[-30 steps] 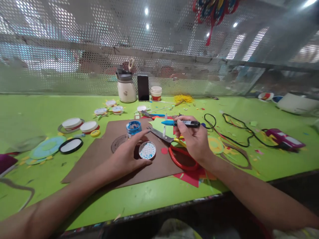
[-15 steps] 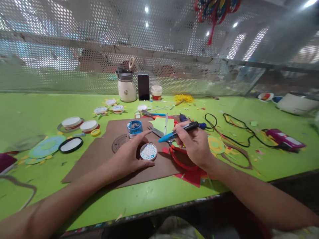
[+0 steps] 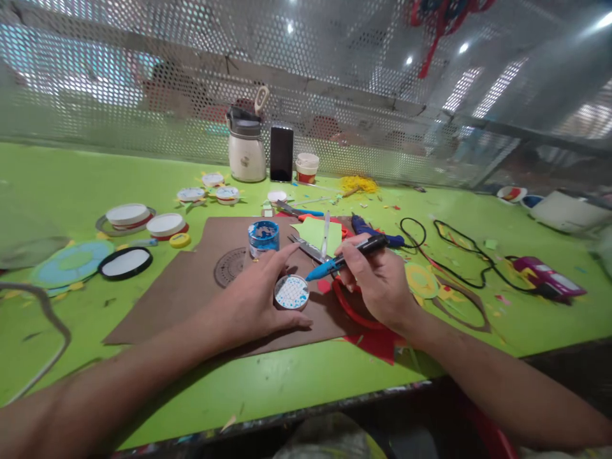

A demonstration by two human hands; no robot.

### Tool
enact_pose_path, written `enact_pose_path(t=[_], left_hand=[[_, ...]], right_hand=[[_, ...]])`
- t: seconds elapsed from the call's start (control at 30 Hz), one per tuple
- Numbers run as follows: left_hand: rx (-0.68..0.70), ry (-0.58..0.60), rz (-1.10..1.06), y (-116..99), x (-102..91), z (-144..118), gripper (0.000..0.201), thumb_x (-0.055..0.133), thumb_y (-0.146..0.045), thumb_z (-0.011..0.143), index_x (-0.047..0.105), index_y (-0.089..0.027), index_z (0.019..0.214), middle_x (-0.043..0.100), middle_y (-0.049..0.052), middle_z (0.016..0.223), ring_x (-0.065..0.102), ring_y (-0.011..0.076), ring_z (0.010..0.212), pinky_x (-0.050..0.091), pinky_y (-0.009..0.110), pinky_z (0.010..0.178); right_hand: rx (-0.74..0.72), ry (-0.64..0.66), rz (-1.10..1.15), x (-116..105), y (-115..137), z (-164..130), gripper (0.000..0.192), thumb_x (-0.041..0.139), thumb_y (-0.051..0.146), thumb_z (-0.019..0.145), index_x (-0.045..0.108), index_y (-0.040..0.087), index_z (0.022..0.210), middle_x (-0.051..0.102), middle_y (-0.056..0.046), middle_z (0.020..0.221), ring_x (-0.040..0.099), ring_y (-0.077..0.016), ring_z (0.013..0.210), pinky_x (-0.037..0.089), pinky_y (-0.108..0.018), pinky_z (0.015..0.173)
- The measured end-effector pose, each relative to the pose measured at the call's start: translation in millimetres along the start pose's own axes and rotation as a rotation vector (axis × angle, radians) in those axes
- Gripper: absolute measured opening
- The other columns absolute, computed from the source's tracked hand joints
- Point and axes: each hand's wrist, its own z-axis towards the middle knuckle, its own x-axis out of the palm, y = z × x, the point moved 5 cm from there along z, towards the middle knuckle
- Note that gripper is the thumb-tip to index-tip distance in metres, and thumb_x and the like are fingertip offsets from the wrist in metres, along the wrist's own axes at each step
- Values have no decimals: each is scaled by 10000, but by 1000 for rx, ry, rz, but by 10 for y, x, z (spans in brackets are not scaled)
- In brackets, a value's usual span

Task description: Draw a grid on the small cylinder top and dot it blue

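Observation:
My left hand (image 3: 255,303) rests on the brown card sheet (image 3: 191,290) and holds a small round white lid (image 3: 291,292) speckled with blue between thumb and forefinger. My right hand (image 3: 377,280) grips a black pen with a blue tip (image 3: 342,258), slanted down to the left, its tip just above the lid's right edge. An open jar of blue paint (image 3: 263,237) stands right behind the lid. Red-handled scissors (image 3: 351,309) lie partly under my right hand.
On the green table (image 3: 57,191) lie white lids (image 3: 143,220), paper rings (image 3: 71,264), a black cable (image 3: 454,248), a pink device (image 3: 547,277) and scraps. A white jug (image 3: 246,150), phone (image 3: 282,153) and cup (image 3: 306,169) stand against the perforated back screen. The table's front edge is near.
My right hand has tilted the pen from level to slanting down and brought its blue tip to the lid. My left hand has stayed on the lid.

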Motion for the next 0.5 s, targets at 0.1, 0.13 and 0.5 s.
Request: enact_pose_path(t=[0.1,0.13,0.5], left_hand=[[3,25,31,9,4,-18,1180,905,-529,693,352,-172,1672,663,203,1411,655,423,1274,511,588,1119],[13,27,28,20,6,-26,1137,878,-509,717,355,-176,1671,666,195,1411,653,418,1274,509,586,1116],[78,24,-52,80,0,-23,897,707,-409,880,334,-221,1674,750,118,1323,724,323,1157,559,451,1007]], right_hand=[[-10,-30,-37,-17,16,1,430,629,611,1048,678,227,862,569,46,570,525,-138,503,431,-263,483],[-18,-35,-39,-16,27,3,424,629,604,1051,675,226,866,568,48,569,521,-136,498,431,-264,481],[-202,73,-185,100,302,-9,177,608,315,1077,622,222,927,585,65,641,536,-113,521,439,-265,557]])
